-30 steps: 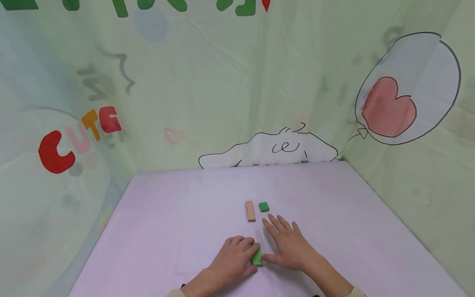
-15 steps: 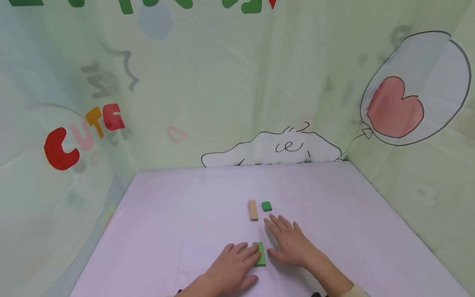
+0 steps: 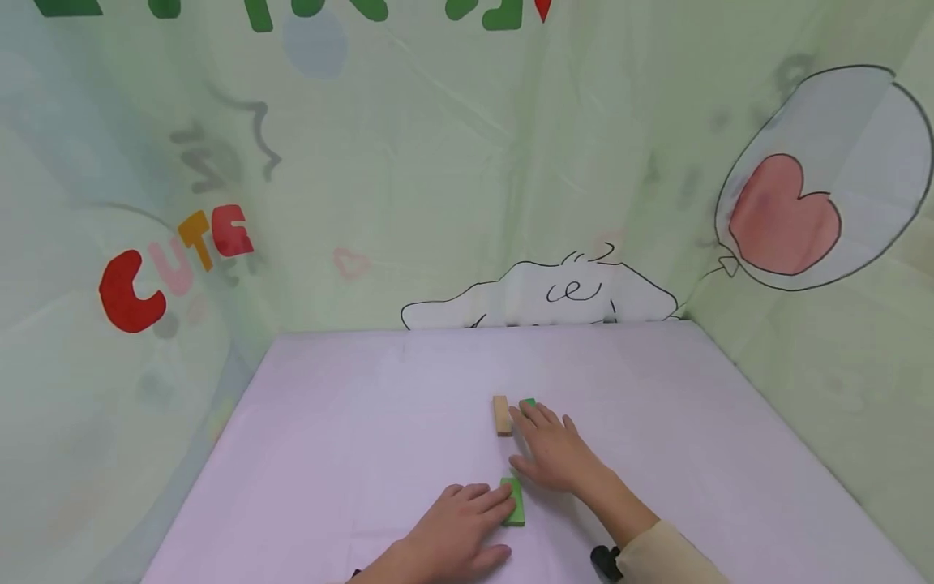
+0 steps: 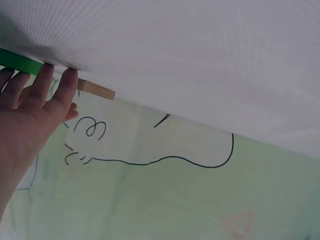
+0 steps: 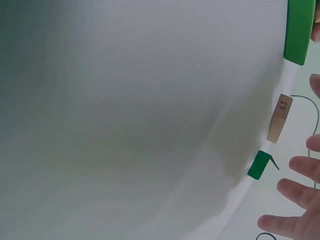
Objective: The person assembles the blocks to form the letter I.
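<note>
My left hand [image 3: 463, 527] lies near the front of the table, its fingertips touching the left side of a light green rectangular block [image 3: 517, 513]. Its thumb is held apart from the block. Further right, my right hand [image 3: 558, 458] reaches forward with spread fingers, holding nothing. The fingertips partly cover a small dark green block [image 3: 529, 402] in the head view; whether they touch it cannot be told. Beside that stands a narrow bare-wood block [image 3: 502, 415], left of the right fingers. In the right wrist view this wooden block [image 5: 280, 118] bears the number 65.
A pale cloth covers the table [image 3: 379, 438]. Printed fabric walls with a balloon drawing [image 3: 824, 178] and coloured letters [image 3: 131, 292] enclose its back and sides. A small black device [image 3: 606, 561] sits by the right sleeve [image 3: 667, 556].
The left thumb and fingers have loosened from around the light green block, the thumb drawing back. My right hand has moved forward, over part of the small dark green block.
</note>
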The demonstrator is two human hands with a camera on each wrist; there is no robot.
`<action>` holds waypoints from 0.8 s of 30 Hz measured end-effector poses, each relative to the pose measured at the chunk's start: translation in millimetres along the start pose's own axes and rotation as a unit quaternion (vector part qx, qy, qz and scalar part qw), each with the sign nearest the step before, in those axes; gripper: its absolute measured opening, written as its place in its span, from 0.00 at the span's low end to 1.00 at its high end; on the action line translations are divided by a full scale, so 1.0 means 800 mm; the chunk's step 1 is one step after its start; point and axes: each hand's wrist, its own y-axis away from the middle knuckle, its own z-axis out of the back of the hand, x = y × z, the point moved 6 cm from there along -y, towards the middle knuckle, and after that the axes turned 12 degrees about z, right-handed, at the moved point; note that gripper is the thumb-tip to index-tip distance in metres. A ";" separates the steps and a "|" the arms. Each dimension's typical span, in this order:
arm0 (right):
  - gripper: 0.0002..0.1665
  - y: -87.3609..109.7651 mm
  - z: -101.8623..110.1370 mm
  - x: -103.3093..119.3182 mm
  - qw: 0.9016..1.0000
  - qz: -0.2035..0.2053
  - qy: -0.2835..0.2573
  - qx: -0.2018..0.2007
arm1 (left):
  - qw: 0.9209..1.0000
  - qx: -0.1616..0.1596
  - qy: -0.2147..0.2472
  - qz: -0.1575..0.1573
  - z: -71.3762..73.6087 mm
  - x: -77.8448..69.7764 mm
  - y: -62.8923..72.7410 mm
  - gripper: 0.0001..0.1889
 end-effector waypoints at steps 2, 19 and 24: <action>0.44 -0.005 -0.002 -0.002 1.000 -0.002 0.001 0.006 | 1.000 0.004 0.002 -0.003 0.001 -0.002 -0.001 0.30; 0.45 -0.050 -0.008 -0.025 1.000 -0.026 -0.010 0.009 | 0.999 0.033 0.008 -0.001 -0.007 0.000 0.002 0.33; 0.46 -0.057 -0.010 -0.028 0.999 -0.039 -0.023 0.015 | 1.000 0.028 0.004 -0.004 -0.004 0.000 0.001 0.33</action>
